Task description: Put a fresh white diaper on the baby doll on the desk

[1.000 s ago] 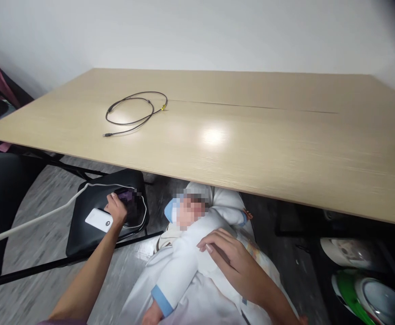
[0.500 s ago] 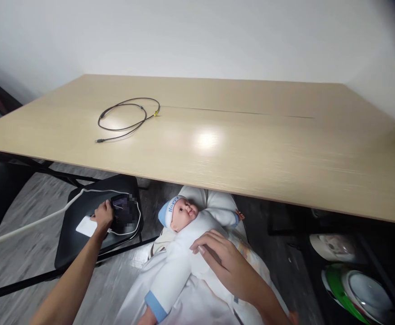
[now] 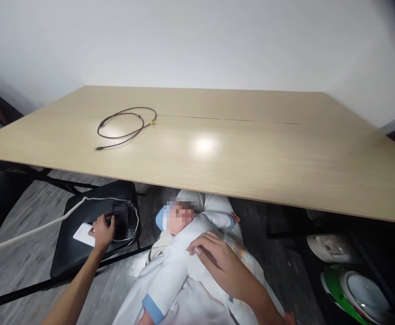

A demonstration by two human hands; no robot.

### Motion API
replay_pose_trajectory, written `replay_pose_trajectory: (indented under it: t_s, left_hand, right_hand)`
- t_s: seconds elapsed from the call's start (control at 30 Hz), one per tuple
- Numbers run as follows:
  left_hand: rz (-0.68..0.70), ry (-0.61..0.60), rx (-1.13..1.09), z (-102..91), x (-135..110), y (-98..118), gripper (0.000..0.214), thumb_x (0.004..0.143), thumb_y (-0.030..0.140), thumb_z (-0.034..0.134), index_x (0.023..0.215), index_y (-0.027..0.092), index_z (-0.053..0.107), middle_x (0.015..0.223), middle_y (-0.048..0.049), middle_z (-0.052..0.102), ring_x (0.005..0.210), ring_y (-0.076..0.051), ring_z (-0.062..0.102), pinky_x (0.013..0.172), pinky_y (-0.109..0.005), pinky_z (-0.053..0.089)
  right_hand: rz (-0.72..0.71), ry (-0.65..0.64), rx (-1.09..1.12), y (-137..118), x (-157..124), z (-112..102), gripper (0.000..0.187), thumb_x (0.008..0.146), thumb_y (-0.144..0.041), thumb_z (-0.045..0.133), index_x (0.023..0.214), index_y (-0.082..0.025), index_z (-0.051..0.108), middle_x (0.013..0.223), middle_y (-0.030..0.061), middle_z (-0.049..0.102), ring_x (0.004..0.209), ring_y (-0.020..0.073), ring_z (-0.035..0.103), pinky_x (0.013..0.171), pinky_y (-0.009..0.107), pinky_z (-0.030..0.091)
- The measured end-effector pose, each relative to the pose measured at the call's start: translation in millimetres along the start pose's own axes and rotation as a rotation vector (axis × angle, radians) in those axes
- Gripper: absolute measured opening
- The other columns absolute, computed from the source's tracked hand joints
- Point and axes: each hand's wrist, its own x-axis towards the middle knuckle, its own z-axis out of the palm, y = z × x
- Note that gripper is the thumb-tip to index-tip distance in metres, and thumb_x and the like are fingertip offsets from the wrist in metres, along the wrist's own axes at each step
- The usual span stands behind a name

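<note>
A baby doll (image 3: 180,253) in white clothes with blue cuffs and a blue-and-white cap lies on my lap. My right hand (image 3: 214,259) rests on its chest, fingers long and lightly bent, holding nothing. To the left, my left hand (image 3: 103,229) is over a black chair seat. Its thumb side is closed at the near edge of a dark phone (image 3: 123,221), whose surface is partly pixelated. The other fingers are bent beside a flat white device (image 3: 84,234), perhaps a power bank. A thin white cable (image 3: 137,216) loops around the phone.
A coiled black cable (image 3: 121,137) with a yellow tie lies on the wooden table (image 3: 251,158), whose front edge hangs over the doll's legs. A thick white cord (image 3: 31,237) crosses from the left to the chair (image 3: 62,257). Round white and green items (image 3: 350,289) stand at lower right.
The view has tilted slightly, so the table sits lower in the picture. My left hand's fingers have shifted and bent more beside the phone. My right hand stays on the doll.
</note>
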Motion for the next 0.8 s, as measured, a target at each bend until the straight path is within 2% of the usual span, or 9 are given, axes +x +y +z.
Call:
replay_pose_trajectory:
  t_s: [0.1, 0.23, 0.33, 0.43, 0.8]
  left_hand:
    - [0.027, -0.022, 0.021, -1.4, -1, -4, 0.051, 0.109, 0.046, 0.04, 0.147, 0.019, 0.063, 0.146, -0.0219, 0.067, 0.139, -0.044, 0.056, 0.119, -0.068, 0.035]
    - [0.076, -0.07, 0.046, -4.6, 19, -2, 0.06, 0.112, 0.05, 0.032, 0.162, 0.023, 0.053, 0.154, -0.0208, 0.062, 0.141, -0.045, 0.055, 0.12, -0.069, 0.034]
    - [0.096, -0.09, 0.08, -5.2, 35, 4, 0.064, 0.112, 0.054, 0.031, 0.165, 0.025, 0.052, 0.155, -0.023, 0.06, 0.14, -0.046, 0.054, 0.12, -0.07, 0.034]
    - [0.102, -0.092, 0.12, -4.0, 37, 10, 0.065, 0.112, 0.057, 0.032, 0.166, 0.028, 0.053, 0.154, -0.0237, 0.059, 0.141, -0.047, 0.054, 0.119, -0.071, 0.034]
    - [0.174, -0.088, 0.153, 2.6, -24, 16, 0.065, 0.113, 0.058, 0.032, 0.173, 0.033, 0.042, 0.159, -0.0227, 0.055, 0.141, -0.044, 0.054, 0.119, -0.067, 0.036]
  right_hand:
    - [-0.006, 0.004, 0.0, 0, 0, 0, 0.028, 0.114, -0.022, 0.048, 0.106, -0.027, 0.075, 0.105, 0.0029, 0.077, 0.108, 0.0246, 0.072, 0.097, 0.038, 0.055]
    - [0.021, -0.003, 0.015, 2, -1, 1, 0.027, 0.115, -0.023, 0.049, 0.106, -0.026, 0.074, 0.106, 0.0014, 0.076, 0.111, 0.0224, 0.07, 0.101, 0.036, 0.052]
    - [0.031, -0.008, 0.022, 4, -1, 1, 0.026, 0.116, -0.024, 0.049, 0.107, -0.025, 0.073, 0.108, 0.0014, 0.076, 0.112, 0.0215, 0.069, 0.101, 0.035, 0.051]
    - [0.037, -0.009, 0.025, 4, -2, 2, 0.026, 0.116, -0.024, 0.049, 0.108, -0.025, 0.073, 0.109, 0.0017, 0.076, 0.112, 0.0215, 0.069, 0.101, 0.035, 0.051]
    - [0.036, -0.019, 0.025, 4, -1, 1, 0.026, 0.117, -0.025, 0.049, 0.109, -0.026, 0.073, 0.108, 0.0008, 0.075, 0.113, 0.0208, 0.069, 0.103, 0.035, 0.05]
